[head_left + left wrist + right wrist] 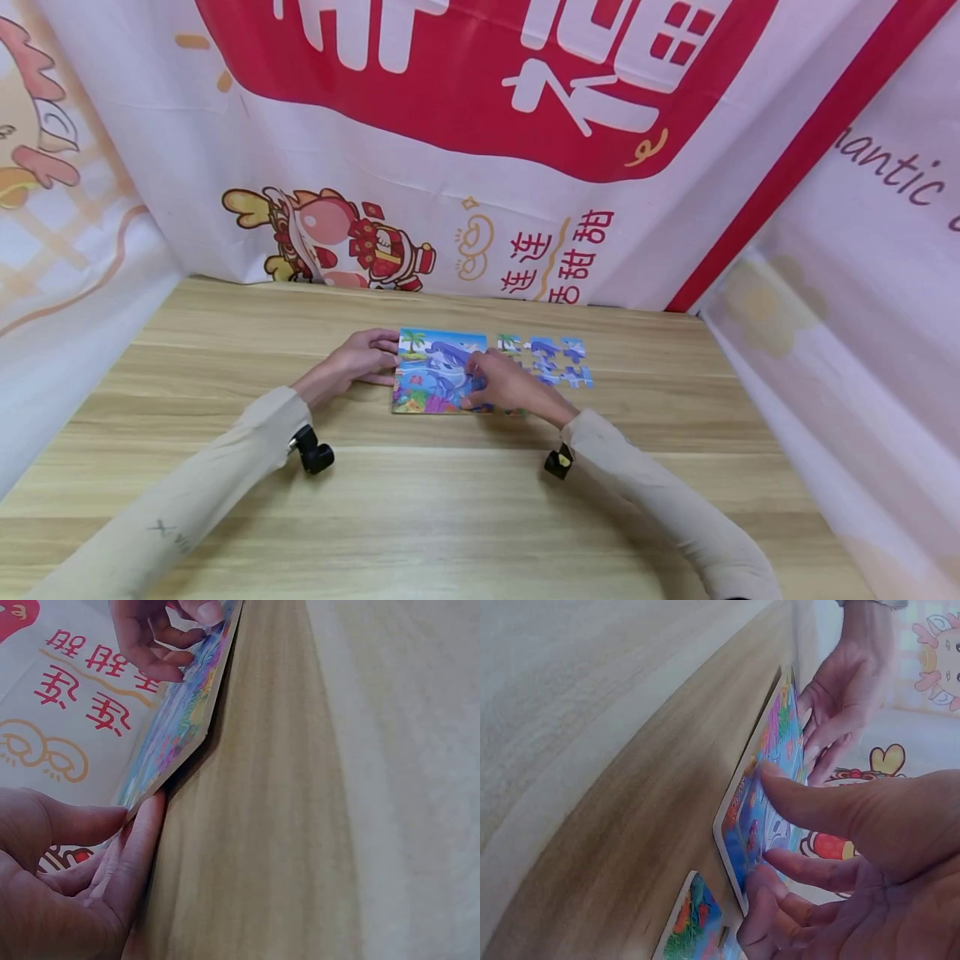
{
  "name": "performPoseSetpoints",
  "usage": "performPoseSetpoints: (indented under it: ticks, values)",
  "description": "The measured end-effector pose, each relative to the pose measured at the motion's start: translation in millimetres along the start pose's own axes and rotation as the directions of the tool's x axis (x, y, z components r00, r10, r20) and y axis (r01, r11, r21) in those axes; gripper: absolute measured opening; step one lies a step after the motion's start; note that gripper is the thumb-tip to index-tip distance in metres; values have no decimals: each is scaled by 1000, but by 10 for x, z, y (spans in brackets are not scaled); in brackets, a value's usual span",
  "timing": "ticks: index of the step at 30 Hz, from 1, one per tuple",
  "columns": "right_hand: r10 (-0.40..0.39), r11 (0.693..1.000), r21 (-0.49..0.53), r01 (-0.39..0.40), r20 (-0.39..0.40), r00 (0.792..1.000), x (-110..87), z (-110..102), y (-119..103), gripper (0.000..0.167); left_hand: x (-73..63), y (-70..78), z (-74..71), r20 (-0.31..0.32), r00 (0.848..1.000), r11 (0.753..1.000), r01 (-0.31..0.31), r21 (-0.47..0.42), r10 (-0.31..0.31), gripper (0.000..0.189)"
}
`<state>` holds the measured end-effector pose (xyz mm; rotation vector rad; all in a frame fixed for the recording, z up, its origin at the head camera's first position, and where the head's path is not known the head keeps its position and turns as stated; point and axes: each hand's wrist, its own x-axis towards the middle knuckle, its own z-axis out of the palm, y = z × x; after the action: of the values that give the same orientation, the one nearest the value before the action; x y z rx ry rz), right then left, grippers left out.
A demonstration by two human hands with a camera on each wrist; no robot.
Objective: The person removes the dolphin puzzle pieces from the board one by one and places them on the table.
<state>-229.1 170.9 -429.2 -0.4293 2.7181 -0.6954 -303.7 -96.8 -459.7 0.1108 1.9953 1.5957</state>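
A dolphin-and-reef picture puzzle board (pixel 433 379) lies on the wooden table. My left hand (pixel 365 357) pinches the board's left edge; in the left wrist view the thumb (pixel 94 823) is above and a finger (pixel 142 836) underneath its corner. Over the board's right part is my right hand (pixel 504 385), its thumb (pixel 806 799) near the front edge and its bent fingers farther back, with no loose piece visible between them. Loose jigsaw pieces (pixel 576 377) with matching artwork lie to the board's right, some hidden behind the right hand.
The wooden table (pixel 420 508) ends at a printed cloth backdrop (pixel 420 158). Cloth sides (pixel 847 333) rise at left and right. Small black camera mounts (pixel 311 450) hang below both wrists.
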Motion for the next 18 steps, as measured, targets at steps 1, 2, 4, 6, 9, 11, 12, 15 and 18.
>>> performPoseSetpoints:
  ticks: [1, 2, 4, 6, 9, 11, 12, 15, 18]
  values:
    - [-1, 1000, -9, 1, 9, 1000, 2, -3, 0, 43, 3, 4, 0, 0, 1000, 1000, 5, 0, -5, 66]
    - [-2, 1000, -13, 3, 16, 1000, 5, -2, 4, 43, 5, 10, -1, 2, 1000, 1000, 9, 0, -9, 67]
    - [-1, 1000, -6, 1, 21, 1000, 11, -2, 12, 42, 2, 28, 1, 4, 1000, 1000, 26, -10, -26, 68]
    - [0, 1000, 14, 0, 19, 1000, 16, -2, 22, 41, -1, 48, -1, 8, 999, 998, 47, -29, -46, 67]
    - [-11, 999, 42, 11, 7, 1000, 28, -6, 37, 41, -27, 82, -10, 28, 998, 998, 54, -44, -52, 66]
    - [-19, 998, 63, 20, -2, 1000, 33, -7, 45, 41, -50, 102, -19, 41, 998, 998, 45, -38, -43, 66]
    - [-24, 997, 70, 24, -7, 1000, 34, -6, 47, 42, -63, 111, -20, 52, 998, 999, 33, -27, -32, 67]
    - [-40, 995, 85, 42, -28, 999, 29, 3, 54, 42, -97, 134, -1, 57, 998, 1000, 11, 4, -11, 69]
    - [-64, 991, 114, 71, -57, 996, 26, 21, 70, 39, -118, 142, 22, 44, 999, 999, 1, 40, -3, 71]
